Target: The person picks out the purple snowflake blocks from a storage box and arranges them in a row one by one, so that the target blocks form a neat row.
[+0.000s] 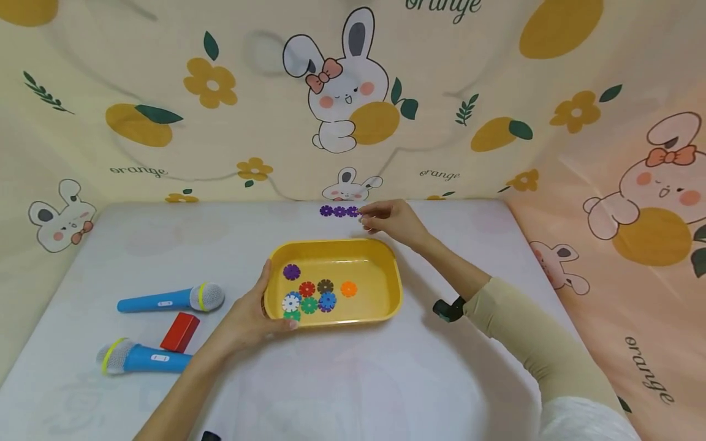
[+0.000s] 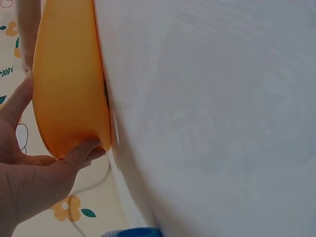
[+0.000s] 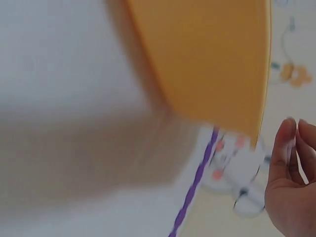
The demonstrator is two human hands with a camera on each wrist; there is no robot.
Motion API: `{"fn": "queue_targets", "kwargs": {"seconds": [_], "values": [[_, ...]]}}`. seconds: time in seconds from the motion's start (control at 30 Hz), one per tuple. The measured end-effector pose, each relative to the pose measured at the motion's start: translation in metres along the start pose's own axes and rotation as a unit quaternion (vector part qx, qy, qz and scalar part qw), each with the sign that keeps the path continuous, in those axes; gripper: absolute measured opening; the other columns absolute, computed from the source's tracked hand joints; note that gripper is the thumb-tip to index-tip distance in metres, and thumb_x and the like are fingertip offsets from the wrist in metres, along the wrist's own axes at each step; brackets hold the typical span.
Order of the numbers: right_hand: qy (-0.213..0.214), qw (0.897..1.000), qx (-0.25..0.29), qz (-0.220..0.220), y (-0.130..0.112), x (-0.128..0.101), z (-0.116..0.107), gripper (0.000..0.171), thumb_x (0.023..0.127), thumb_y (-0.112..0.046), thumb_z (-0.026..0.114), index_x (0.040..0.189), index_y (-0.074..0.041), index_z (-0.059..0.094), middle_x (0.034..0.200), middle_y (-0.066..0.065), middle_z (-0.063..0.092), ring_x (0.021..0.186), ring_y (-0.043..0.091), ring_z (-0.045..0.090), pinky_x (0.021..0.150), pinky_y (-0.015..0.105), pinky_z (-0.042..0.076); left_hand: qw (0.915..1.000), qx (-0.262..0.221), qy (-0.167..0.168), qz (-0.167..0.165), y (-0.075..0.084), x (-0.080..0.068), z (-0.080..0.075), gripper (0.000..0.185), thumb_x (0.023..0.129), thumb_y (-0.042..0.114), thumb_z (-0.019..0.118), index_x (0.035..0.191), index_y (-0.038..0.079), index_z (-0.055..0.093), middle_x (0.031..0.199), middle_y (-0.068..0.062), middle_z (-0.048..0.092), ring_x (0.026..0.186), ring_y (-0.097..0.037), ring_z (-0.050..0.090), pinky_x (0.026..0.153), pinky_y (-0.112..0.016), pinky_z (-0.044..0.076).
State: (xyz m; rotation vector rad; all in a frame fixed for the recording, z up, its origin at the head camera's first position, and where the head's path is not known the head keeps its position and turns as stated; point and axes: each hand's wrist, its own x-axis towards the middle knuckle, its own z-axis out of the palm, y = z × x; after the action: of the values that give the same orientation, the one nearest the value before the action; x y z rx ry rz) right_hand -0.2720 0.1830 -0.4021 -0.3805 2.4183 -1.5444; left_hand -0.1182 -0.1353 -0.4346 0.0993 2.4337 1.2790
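Observation:
My left hand (image 1: 250, 315) holds the left end of a yellow tray (image 1: 380, 312), its thumb and fingers spread around the corner; the left wrist view shows them against the tray's outer wall (image 2: 69, 79). Inside lie several toothed plastic discs: a purple disc (image 1: 292, 272), a red disc (image 1: 306, 289), an orange disc (image 1: 349, 289) and a few others. Behind the tray, a row of purple discs (image 1: 339, 211) lines the table's back edge. My right hand (image 1: 394, 222) hovers at the row's right end, fingers loosely bent, with nothing visible between them in the right wrist view.
Two blue toy microphones lie at the left, one farther back (image 1: 171, 300) and one nearer (image 1: 149, 358). A red block (image 1: 179, 332) sits between them. Patterned cloth (image 1: 220, 141) rises behind the white tabletop (image 1: 386, 380) and along its sides.

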Motion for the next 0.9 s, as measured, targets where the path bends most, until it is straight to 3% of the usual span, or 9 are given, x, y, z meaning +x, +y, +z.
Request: {"fn": "queue_targets", "kwargs": {"seconds": [0.13,0.27,0.43,0.53,0.67,0.9], "values": [[-0.021,1.000,0.013,-0.005,-0.011,-0.004,0.025,0.025,0.094,-0.011,0.069,0.117,-0.002,0.072,0.102,0.019,0.072,0.089,0.032,0.071,0.081,0.040,0.059,1.0000,0.005,-0.001,-0.003,0.001,0.000,0.000,0.126,0.076,0.035,0.087,0.160,0.019,-0.006,0.160,-0.020,0.028,0.136,-0.042,0.040,0.108,-0.056,0.040],[-0.044,0.999,0.013,-0.022,-0.017,-0.006,0.050,0.023,0.093,-0.012,0.070,0.114,-0.003,0.073,0.097,0.010,0.075,0.088,0.032,0.071,0.080,0.043,0.059,0.9999,0.008,-0.002,-0.006,0.002,-0.001,0.000,0.126,0.077,0.036,0.086,0.160,0.019,-0.006,0.160,-0.020,0.027,0.136,-0.043,0.040,0.108,-0.057,0.039],[-0.082,0.996,0.016,-0.023,-0.018,-0.009,0.079,0.024,0.093,-0.009,0.070,0.116,-0.001,0.072,0.105,0.013,0.074,0.096,0.035,0.070,0.084,0.046,0.058,1.0000,0.006,-0.003,-0.003,0.000,-0.002,0.000,0.125,0.077,0.038,0.086,0.160,0.018,-0.006,0.159,-0.021,0.029,0.134,-0.042,0.042,0.108,-0.056,0.040],[-0.094,0.996,-0.008,-0.006,-0.018,-0.012,0.096,0.025,0.094,-0.011,0.070,0.118,-0.004,0.073,0.110,0.012,0.074,0.098,0.030,0.071,0.085,0.038,0.058,1.0000,0.005,-0.004,-0.001,0.000,-0.001,0.000,0.125,0.078,0.037,0.085,0.160,0.018,-0.007,0.159,-0.021,0.029,0.136,-0.043,0.041,0.108,-0.057,0.038],[-0.077,0.996,-0.043,0.003,-0.012,-0.012,0.118,0.027,0.093,-0.015,0.072,0.119,-0.007,0.073,0.110,0.004,0.074,0.095,0.016,0.071,0.080,0.024,0.057,1.0000,0.005,-0.005,0.003,-0.001,-0.001,-0.001,0.126,0.077,0.038,0.085,0.160,0.018,-0.007,0.160,-0.021,0.027,0.138,-0.043,0.039,0.109,-0.058,0.037],[-0.025,0.999,-0.037,0.000,-0.003,-0.009,0.151,0.032,0.088,-0.009,0.075,0.119,-0.002,0.071,0.107,0.005,0.075,0.086,0.011,0.070,0.075,0.020,0.057,0.9999,0.003,-0.004,0.010,-0.001,0.000,-0.001,0.126,0.077,0.036,0.086,0.160,0.017,-0.007,0.160,-0.021,0.027,0.139,-0.043,0.037,0.110,-0.058,0.035]]}}
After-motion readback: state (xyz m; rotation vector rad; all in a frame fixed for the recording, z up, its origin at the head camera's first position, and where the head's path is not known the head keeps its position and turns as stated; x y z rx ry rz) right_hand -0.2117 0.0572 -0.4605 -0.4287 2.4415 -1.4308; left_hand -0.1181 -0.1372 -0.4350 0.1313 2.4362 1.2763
